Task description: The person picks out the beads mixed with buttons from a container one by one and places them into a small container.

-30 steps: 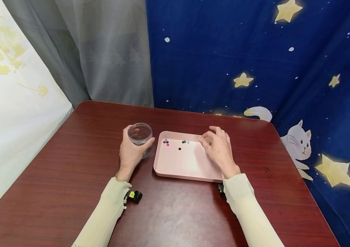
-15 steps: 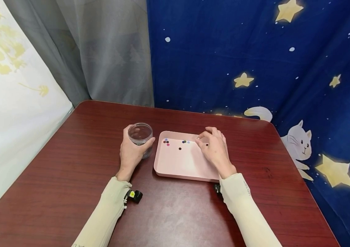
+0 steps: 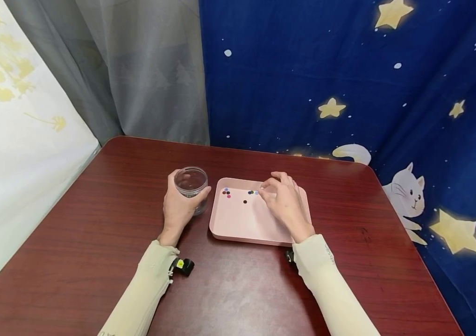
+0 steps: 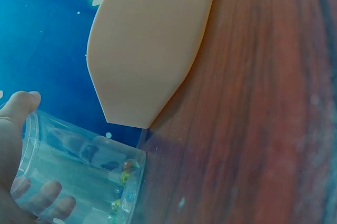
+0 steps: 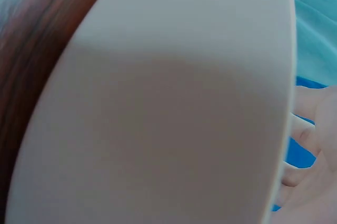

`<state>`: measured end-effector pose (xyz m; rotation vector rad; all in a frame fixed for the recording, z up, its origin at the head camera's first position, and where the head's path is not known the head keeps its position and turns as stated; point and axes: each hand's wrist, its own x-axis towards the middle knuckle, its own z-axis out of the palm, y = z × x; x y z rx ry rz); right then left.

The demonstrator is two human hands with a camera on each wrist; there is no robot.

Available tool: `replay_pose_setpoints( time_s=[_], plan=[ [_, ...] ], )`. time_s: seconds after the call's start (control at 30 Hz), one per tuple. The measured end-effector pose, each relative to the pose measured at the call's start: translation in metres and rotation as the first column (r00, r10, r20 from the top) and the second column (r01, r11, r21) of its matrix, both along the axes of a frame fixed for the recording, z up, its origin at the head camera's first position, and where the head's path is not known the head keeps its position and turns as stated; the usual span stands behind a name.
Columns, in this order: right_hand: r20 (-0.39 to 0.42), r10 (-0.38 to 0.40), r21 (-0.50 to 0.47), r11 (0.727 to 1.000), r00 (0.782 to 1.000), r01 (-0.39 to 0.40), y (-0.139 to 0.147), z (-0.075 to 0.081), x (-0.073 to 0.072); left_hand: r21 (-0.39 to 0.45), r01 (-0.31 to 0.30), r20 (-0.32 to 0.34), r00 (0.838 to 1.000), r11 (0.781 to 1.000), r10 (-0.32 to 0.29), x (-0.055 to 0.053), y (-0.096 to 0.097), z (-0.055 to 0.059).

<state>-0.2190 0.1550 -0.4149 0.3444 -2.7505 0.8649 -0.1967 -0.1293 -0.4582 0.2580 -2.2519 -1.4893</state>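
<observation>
My left hand (image 3: 179, 205) grips a clear plastic jar (image 3: 191, 185) from its left side, thumb across the front. Through the jar's wall in the left wrist view, several coloured glass beads (image 4: 124, 184) lie along its bottom. Over the back right half of a pink tray (image 3: 242, 226), my right hand (image 3: 283, 203) has its thumb and index fingertips together, with a tiny pale bead seemingly pinched there. On the tray lie several small beads: a cluster at the back left with a pink bead (image 3: 228, 196), a dark bead (image 3: 245, 202) and a blue bead (image 3: 250, 192).
The reddish-brown wooden table (image 3: 107, 224) supports the jar and tray, which stand side by side with a narrow gap. A blue star-patterned curtain (image 3: 271, 79) hangs behind the table's far edge. In the right wrist view, the tray's outer wall (image 5: 168, 129) blocks most of the scene.
My right hand has moved left over the tray, fingertips still together; they are now beside the light blue bead. My left hand and the jar have stayed in place.
</observation>
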Motion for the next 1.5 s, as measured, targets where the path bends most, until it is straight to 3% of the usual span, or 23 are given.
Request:
replay_pose_setpoints(
  time_s=[0.8,1.5],
  plan=[
    [-0.035,0.064,0.015,0.998,0.997,-0.063,-0.024,0.001,-0.001,0.008,0.006,-0.011,1.0,1.0,-0.006,0.0,0.0,-0.002],
    [-0.069,0.085,0.019,0.996,0.994,-0.084,-0.037,0.013,0.002,0.005,0.005,0.001,1.0,1.0,-0.005,0.0,0.0,0.0]
  ],
)
